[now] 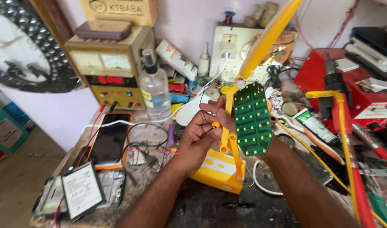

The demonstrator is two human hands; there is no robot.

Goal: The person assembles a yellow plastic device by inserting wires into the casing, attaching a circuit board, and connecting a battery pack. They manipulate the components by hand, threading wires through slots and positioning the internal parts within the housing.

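While your left hand [202,126] is pinching thin wires at the yellow lamp [221,169], your right hand [227,114] is gripping the green circuit board [252,120] at its nine o'clock edge, above the workbench [210,209].

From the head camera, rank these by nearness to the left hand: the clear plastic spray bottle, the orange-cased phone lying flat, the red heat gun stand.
1. Clear plastic spray bottle, up and left of the left hand.
2. Orange-cased phone, flat on the bench, further left.
3. Red heat gun stand, far right, beyond the green circuit board.
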